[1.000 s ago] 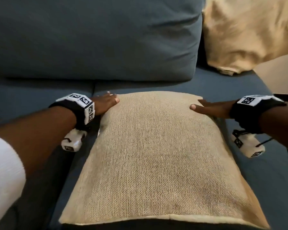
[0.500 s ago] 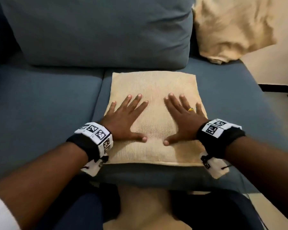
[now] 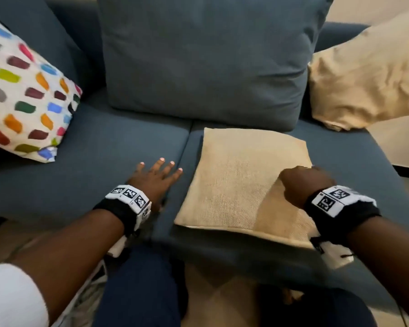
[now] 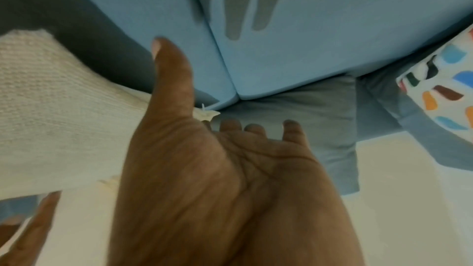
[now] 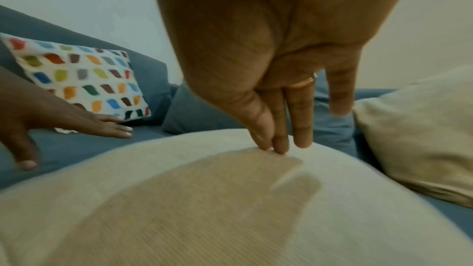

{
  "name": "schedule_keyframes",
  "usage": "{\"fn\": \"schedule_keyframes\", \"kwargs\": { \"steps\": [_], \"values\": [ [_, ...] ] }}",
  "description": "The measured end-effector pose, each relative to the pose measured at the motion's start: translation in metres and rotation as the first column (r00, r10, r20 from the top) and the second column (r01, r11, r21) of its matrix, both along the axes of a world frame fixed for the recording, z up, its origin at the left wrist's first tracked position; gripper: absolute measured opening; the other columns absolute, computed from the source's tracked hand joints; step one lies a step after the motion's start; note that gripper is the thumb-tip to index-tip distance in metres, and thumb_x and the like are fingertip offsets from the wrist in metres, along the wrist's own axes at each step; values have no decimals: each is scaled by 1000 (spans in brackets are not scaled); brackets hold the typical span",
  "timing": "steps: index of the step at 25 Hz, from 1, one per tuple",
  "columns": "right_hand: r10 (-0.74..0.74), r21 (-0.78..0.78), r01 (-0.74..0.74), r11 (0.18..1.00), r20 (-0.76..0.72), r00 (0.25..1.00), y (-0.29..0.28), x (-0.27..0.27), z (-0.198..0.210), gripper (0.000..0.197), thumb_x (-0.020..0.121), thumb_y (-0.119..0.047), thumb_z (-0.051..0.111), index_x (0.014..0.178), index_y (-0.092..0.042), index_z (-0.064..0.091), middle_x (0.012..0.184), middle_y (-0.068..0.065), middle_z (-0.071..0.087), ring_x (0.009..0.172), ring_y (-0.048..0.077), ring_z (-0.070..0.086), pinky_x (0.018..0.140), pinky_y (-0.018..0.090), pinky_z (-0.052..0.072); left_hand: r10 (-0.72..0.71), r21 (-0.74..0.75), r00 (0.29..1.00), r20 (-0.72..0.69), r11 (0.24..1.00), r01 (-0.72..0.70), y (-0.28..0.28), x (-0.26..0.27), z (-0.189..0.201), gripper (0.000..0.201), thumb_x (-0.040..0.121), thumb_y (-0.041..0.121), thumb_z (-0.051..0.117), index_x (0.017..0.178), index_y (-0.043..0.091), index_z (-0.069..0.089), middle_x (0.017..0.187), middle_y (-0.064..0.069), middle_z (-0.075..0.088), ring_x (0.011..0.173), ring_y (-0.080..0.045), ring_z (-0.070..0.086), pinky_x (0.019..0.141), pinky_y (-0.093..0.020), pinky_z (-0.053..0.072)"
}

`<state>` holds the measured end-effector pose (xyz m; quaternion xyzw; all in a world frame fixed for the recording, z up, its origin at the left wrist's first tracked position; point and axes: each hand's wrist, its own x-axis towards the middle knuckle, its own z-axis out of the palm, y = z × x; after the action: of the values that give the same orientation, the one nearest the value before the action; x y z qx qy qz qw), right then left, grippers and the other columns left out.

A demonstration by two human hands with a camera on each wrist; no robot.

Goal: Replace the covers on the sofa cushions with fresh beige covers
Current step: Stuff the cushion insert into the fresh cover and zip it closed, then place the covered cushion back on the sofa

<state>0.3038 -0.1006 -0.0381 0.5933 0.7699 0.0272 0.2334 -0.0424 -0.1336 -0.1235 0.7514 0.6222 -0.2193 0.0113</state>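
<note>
A beige woven cushion (image 3: pixel 241 180) (image 5: pixel 179 209) lies flat on the right seat of the blue sofa (image 3: pixel 80 161). My left hand (image 3: pixel 158 178) (image 4: pixel 230 169) is off it, over the left seat with palm down, fingers straight and spread, holding nothing. The cushion's corner (image 4: pixel 51 118) shows beside its thumb. My right hand (image 3: pixel 302 182) is at the cushion's right edge. Its fingers (image 5: pixel 302 128) point straight down and the tips touch the cover, with the thumb lying against the index finger. A gold ring is on one finger.
A white cushion with coloured dabs (image 3: pixel 21 95) leans at the sofa's left end. A large blue back cushion (image 3: pixel 203 62) stands behind the beige one. A crumpled beige cushion (image 3: pixel 364 74) sits in the right corner. Beige fabric (image 3: pixel 217 291) lies between my knees.
Both palms were flat on the beige cushion half a second ago. Now the left hand has slid off onto the left seat, and the right has shifted to the cushion's right edge, fingers down.
</note>
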Motion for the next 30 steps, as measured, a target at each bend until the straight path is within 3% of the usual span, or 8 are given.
{"fn": "schedule_keyframes", "kwargs": {
  "steps": [3,7,12,17,19,22,25,30],
  "values": [
    [230,185,-201,962,-155,961,8,-100,-3,30,96,-34,47,122,-25,60,114,3,70,106,28,64,93,36,46,106,128,991,82,985,-116,-7,-40,10,77,89,55,58,153,30,23,159,-3,33,148,-22,27,119,-58,12],
    [369,158,-334,929,-386,845,15,-245,-14,48,92,-43,55,138,-27,50,138,1,55,126,28,53,101,41,46,297,224,928,224,911,-346,-20,-103,23,46,92,54,52,125,23,59,121,-8,69,117,-27,61,113,-44,32],
    [452,100,-471,877,-508,734,16,-393,-17,65,92,-41,57,150,-25,34,154,1,38,136,29,43,108,44,41,432,488,878,207,732,-475,-34,-230,35,34,88,45,58,111,21,61,108,-6,69,107,-30,63,95,-40,42],
    [511,68,-583,810,-570,644,22,-472,-16,78,87,-51,63,153,-27,27,161,-1,28,144,27,35,115,46,33,595,717,803,-20,568,-404,-7,-371,80,75,89,54,54,150,16,34,162,-8,26,151,-29,19,116,-61,15],
    [537,61,-622,781,-575,617,26,-487,-21,82,88,-53,62,155,-29,21,163,-3,23,147,23,29,117,44,30,697,740,713,78,439,-510,8,-412,111,87,90,63,46,155,10,24,164,-11,19,152,-30,13,117,-63,8],
    [524,91,-614,784,-627,577,35,-490,-29,78,91,-49,60,156,-28,21,161,-3,29,145,20,32,117,38,31,667,481,458,587,167,-860,28,-448,127,110,83,73,52,157,7,4,164,-16,15,150,-34,19,119,-58,18],
    [507,100,-604,791,-661,554,39,-488,-34,75,93,-46,60,155,-28,23,158,-4,34,143,19,35,116,35,33,596,182,236,767,151,-972,41,-448,125,130,74,74,66,156,5,-7,159,-20,25,142,-39,35,114,-51,34],
    [461,76,-605,793,-723,514,39,-485,-33,74,93,-42,63,154,-28,26,159,-2,33,145,18,33,117,34,30,380,44,150,913,272,-961,49,-433,105,66,74,52,80,120,7,63,117,-9,69,101,-30,66,91,-39,53]
  ]
}}
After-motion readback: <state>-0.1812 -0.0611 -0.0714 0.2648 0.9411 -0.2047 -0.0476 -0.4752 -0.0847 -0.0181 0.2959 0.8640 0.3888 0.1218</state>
